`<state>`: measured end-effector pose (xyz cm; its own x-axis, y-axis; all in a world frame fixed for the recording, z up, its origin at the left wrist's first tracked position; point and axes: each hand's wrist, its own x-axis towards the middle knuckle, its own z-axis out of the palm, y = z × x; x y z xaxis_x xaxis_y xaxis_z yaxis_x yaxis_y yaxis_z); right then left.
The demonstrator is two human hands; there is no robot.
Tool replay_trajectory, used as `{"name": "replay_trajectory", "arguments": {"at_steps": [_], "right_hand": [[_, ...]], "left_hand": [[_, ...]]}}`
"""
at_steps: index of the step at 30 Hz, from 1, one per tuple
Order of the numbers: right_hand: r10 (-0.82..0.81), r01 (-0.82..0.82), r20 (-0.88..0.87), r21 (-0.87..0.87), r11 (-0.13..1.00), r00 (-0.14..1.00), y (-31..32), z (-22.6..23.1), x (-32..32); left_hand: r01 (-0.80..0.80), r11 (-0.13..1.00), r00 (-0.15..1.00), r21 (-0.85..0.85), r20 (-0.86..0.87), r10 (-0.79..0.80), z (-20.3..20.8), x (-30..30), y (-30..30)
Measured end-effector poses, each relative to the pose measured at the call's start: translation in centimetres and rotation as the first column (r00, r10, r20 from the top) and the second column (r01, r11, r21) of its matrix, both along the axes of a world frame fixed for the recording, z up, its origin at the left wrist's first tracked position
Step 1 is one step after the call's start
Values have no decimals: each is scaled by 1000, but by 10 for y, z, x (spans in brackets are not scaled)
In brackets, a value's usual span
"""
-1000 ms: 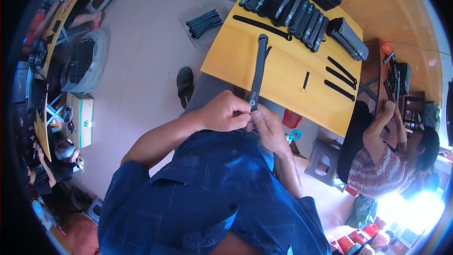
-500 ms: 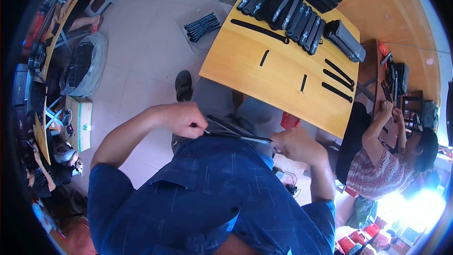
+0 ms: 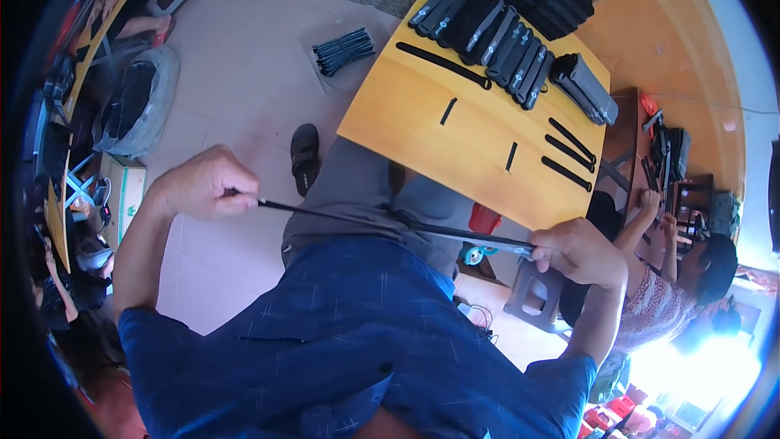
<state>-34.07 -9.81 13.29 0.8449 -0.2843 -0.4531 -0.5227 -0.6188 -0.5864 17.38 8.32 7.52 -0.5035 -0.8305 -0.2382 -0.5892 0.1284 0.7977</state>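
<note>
Head view: the left hand (image 3: 213, 184), at centre left of the frame, is clenched on one end of a dark narrow strap (image 3: 447, 231); the right hand (image 3: 581, 252), at centre right, grips the other end. The strap's long axis runs left to right between them, drawn nearly straight, sloping down toward the right hand. Its middle crosses dark clothing, so whether it is one piece or two joined cannot be confirmed. The right hand is nearer to the table (image 3: 467, 158), whose near edge passes just above the strap's right portion. On the table lie two short black strips (image 3: 448, 111), three black straps (image 3: 570, 152) and, toward the upper right, bundled grey straps (image 3: 508, 53) crowding the surface.
</note>
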Motion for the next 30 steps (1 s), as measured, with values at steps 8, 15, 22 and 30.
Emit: {"name": "replay_trajectory", "arguments": {"at_steps": [8,15,22,30], "right_hand": [[71,-74,21,215,974,997,0,15,-1],[-490,510,-198,67,857,849,-12,34,-99],[-438,497,314,-138,857,843,-15,-11,-25],[-407,480,291,-716,508,866,-134,-62,27]], "left_hand": [[40,950,980,-309,196,22,-8,-18,22],[-199,912,891,-358,321,320,-14,80,48],[-672,729,739,-134,-46,672,-80,107,46],[-809,400,194,432,-446,874,-159,45,46]]}}
